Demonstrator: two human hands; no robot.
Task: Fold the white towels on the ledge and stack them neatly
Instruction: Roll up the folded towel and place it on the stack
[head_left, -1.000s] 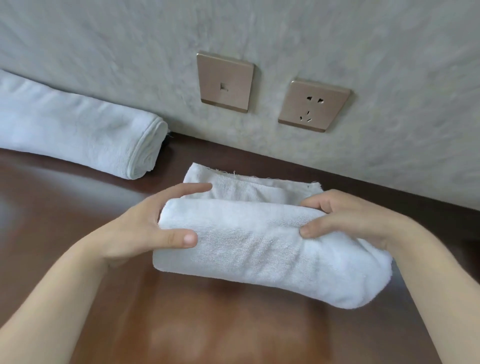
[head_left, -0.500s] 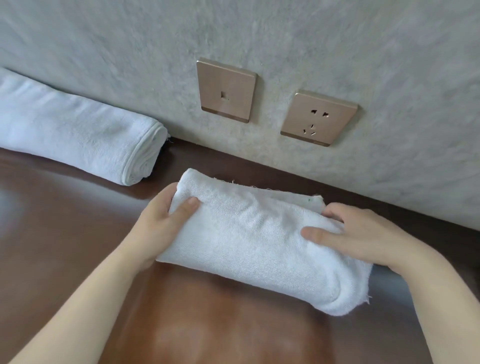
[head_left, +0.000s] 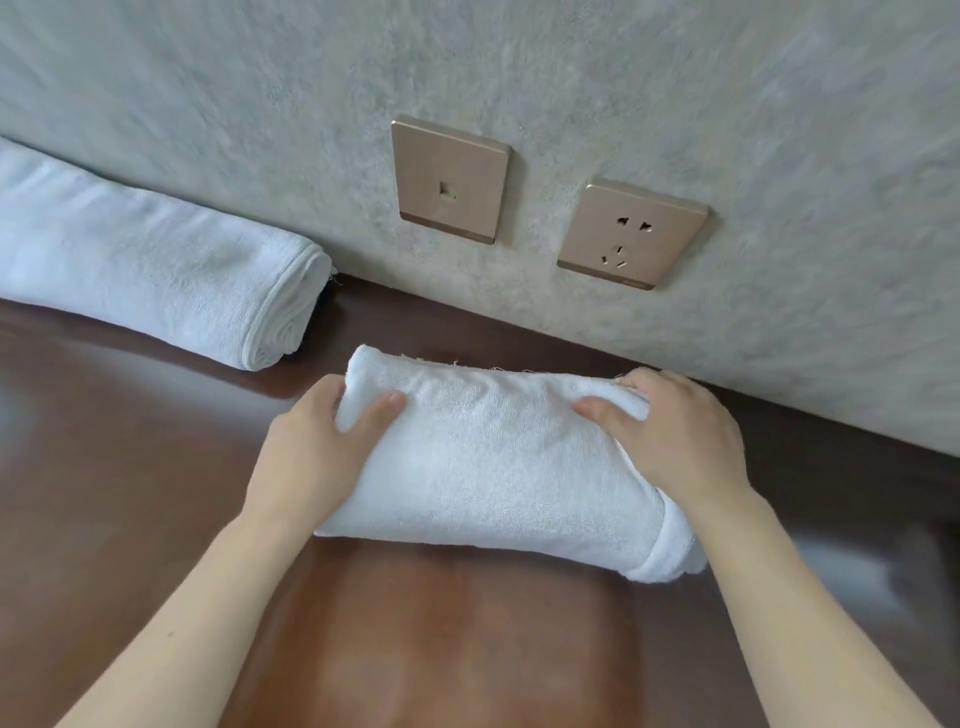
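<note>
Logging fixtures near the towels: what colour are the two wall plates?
Both the data plate and power socket are brushed bronze-gold, seen best in the head view.

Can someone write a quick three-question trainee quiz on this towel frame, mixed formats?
1. True or false: the rolled white terry towel on the glossy brown wooden ledge is held at both ends.
2. Multiple choice: the second rolled white towel lies A) under the first, B) apart from it, along the grey textured wall, C) on top of it.
3. Fill in: the two bronze square wall plates are a data port plate and a power ___.

Key: 1 true, the left hand and right hand each have a grip on an end. 2 B. 3 socket.
</note>
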